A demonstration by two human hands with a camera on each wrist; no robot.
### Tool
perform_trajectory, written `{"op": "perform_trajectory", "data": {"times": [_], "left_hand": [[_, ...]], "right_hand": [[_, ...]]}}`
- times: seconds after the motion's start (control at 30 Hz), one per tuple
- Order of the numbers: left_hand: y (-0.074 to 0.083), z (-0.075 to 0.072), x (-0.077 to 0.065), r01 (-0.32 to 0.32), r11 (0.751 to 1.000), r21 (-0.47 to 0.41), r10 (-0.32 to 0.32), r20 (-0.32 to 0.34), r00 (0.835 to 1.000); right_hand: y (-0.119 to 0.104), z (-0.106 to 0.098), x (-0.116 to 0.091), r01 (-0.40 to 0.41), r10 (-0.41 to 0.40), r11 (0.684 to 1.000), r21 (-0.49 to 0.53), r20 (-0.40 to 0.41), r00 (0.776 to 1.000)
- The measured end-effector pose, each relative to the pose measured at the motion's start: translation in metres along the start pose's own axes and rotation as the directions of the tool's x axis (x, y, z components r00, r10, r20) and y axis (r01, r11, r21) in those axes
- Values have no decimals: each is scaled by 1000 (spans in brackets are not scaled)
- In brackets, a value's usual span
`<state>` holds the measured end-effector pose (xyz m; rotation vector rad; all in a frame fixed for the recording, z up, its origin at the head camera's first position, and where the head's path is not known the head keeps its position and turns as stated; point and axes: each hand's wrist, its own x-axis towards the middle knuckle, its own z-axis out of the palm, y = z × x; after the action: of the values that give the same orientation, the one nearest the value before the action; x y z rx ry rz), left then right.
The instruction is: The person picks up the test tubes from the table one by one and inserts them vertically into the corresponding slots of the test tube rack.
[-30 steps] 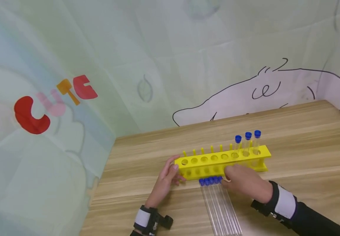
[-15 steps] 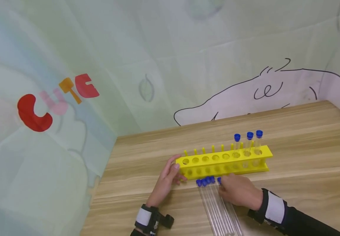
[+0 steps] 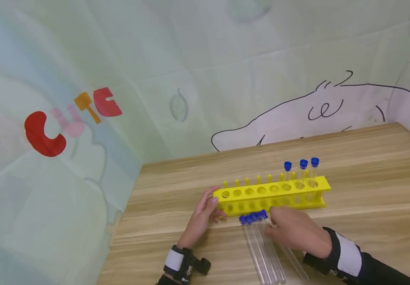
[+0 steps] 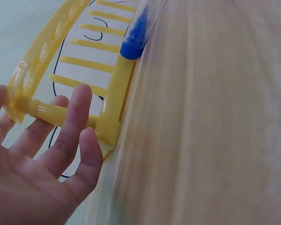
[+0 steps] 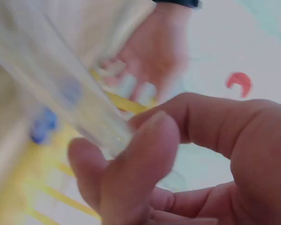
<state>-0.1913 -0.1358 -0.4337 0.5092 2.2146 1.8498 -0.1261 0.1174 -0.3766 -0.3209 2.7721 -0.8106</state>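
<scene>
A yellow test tube rack (image 3: 269, 192) stands on the table, with three blue-capped test tubes (image 3: 303, 163) upright at its right end. My left hand (image 3: 199, 221) grips the rack's left end; in the left wrist view its fingers curl by the yellow end post (image 4: 51, 114). In front of the rack, my right hand (image 3: 295, 229) pinches a clear test tube (image 3: 295, 265) that slants away from the others. The right wrist view shows that tube (image 5: 51, 61) blurred between thumb and fingers; its end in the hand is hidden. Several capped tubes (image 3: 263, 249) lie side by side to its left.
The wood-grain table (image 3: 176, 178) meets a printed cloth backdrop (image 3: 176, 79) at the back and left. Upright yellow pegs (image 3: 247, 181) line the rack's rear side. Several of the rack's holes hold no tube.
My right hand has parted one tube from the lying row and moved it slightly right, so it now lies at an angle. My left hand stays on the rack.
</scene>
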Motion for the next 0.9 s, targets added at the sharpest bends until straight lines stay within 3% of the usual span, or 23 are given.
{"op": "perform_trajectory", "data": {"times": [0.1,0.2,0.27,0.33,0.47,0.6,0.67,0.77,0.9], "left_hand": [[0,0,1,3,1000,4,-3,-2,1000],[0,0,0,9,1000,7,-9,-7,1000],[0,0,0,14,1000,9,-14,-11,1000],[-1,0,0,18,1000,10,-18,-13,1000],[-1,0,-1,17,1000,11,-17,-12,1000],[-1,0,-1,9,1000,22,-9,-2,1000],[-2,-1,-1,11,1000,25,-12,1,1000],[-1,-1,0,16,1000,21,-16,2,1000],[0,0,0,15,1000,19,-15,3,1000]], "right_hand": [[-7,-19,-9,51,-48,998,21,-133,990],[-10,-35,-14,155,-143,988,11,-326,935],[-10,-44,-15,227,-207,974,-12,-458,865],[-10,-50,-14,283,-255,958,-40,-572,780],[-7,-56,-6,364,-322,926,-102,-719,616],[-3,-55,5,426,-374,892,-154,-782,500],[-1,-54,10,443,-393,879,-176,-793,465],[2,-53,14,445,-405,873,-201,-806,432],[6,-54,16,433,-392,879,-198,-817,422]]}}
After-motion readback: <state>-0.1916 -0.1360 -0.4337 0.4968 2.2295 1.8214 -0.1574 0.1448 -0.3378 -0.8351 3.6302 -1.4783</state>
